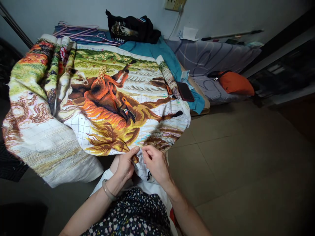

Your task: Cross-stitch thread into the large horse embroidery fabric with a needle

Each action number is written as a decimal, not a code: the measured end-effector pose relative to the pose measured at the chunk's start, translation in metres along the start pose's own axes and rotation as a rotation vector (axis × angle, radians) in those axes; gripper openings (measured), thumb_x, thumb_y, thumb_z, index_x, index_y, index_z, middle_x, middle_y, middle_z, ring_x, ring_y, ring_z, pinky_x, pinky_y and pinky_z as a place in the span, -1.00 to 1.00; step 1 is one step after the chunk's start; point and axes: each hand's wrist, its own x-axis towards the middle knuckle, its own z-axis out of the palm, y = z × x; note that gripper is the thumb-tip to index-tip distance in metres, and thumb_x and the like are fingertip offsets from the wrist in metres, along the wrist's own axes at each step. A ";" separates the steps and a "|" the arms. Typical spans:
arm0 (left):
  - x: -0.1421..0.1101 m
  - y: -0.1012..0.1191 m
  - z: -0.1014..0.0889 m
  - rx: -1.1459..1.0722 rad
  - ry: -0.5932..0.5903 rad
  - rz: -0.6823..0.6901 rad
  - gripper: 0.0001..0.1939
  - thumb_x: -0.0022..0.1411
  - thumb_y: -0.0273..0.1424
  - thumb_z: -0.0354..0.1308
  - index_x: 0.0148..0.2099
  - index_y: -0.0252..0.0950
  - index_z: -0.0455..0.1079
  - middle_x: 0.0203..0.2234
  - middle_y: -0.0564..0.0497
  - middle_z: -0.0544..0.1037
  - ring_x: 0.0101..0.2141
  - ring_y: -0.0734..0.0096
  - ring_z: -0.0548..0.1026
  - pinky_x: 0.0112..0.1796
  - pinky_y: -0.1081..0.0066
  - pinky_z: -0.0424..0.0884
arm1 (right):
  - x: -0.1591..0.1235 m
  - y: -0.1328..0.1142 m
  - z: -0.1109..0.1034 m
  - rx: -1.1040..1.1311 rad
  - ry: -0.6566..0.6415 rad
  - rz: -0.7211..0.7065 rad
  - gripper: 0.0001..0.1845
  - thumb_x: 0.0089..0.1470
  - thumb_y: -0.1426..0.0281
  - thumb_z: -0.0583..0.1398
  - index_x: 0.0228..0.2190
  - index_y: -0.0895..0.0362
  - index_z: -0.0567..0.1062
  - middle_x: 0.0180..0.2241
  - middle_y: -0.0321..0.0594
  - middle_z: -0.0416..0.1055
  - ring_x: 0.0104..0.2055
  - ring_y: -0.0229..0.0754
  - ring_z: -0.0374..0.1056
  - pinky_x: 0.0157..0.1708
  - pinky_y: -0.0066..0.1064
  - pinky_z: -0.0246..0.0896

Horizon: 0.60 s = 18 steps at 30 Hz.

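Note:
A large cross-stitch cloth (147, 114) with stitched brown and orange horses spreads in front of me, its bare parts white with a dark grid. My left hand (126, 164) grips its near edge, thumb on top and fingers underneath. Close beside it, my right hand (155, 162) is closed in a pinch just over the cloth; whatever lies between its fingertips is too small to make out. A tangle of yellow thread (101, 74) rests on the stitched picture. A small threader-like bit (126, 111) with thread lies lower on it.
Rolled cloth ends stand at the left (49, 49) and right (167, 73). A dark phone (185, 91) lies beside the right roll. Behind are pink hangers (86, 32), a black bag (133, 29) and a teal cloth (147, 49). An orange bag (236, 83) sits farther right.

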 end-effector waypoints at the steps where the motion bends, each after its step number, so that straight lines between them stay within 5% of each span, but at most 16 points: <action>1: 0.000 0.000 0.001 -0.001 0.004 0.001 -0.64 -0.18 -0.45 0.40 -0.23 -0.31 0.50 -0.41 0.00 0.61 -0.23 0.25 0.55 -0.07 0.28 0.36 | -0.001 0.001 0.002 0.069 -0.023 0.042 -0.83 0.13 0.38 0.06 -0.38 0.12 0.44 -0.64 -0.36 0.37 -0.67 -0.31 0.24 -0.59 -0.50 0.14; 5: 0.000 0.002 0.005 0.007 0.031 -0.002 -0.63 -0.20 -0.46 0.40 -0.25 -0.34 0.49 -0.43 0.00 0.60 -0.29 0.31 0.54 -0.10 0.31 0.36 | -0.005 0.009 0.012 0.215 -0.037 0.107 -0.87 0.11 0.36 0.09 -0.42 0.12 0.39 -0.55 -0.34 0.39 -0.57 -0.30 0.33 -0.53 -0.52 0.22; 18: 0.004 -0.001 0.006 0.052 0.079 0.011 -0.79 -0.21 -0.44 0.37 -0.44 -0.38 0.47 -0.56 0.03 0.53 -0.46 0.43 0.46 -0.24 0.39 0.34 | -0.006 0.016 0.022 0.196 0.065 0.081 -0.87 0.07 0.39 0.13 -0.43 0.13 0.47 -0.48 -0.24 0.46 -0.47 -0.25 0.36 -0.46 -0.47 0.28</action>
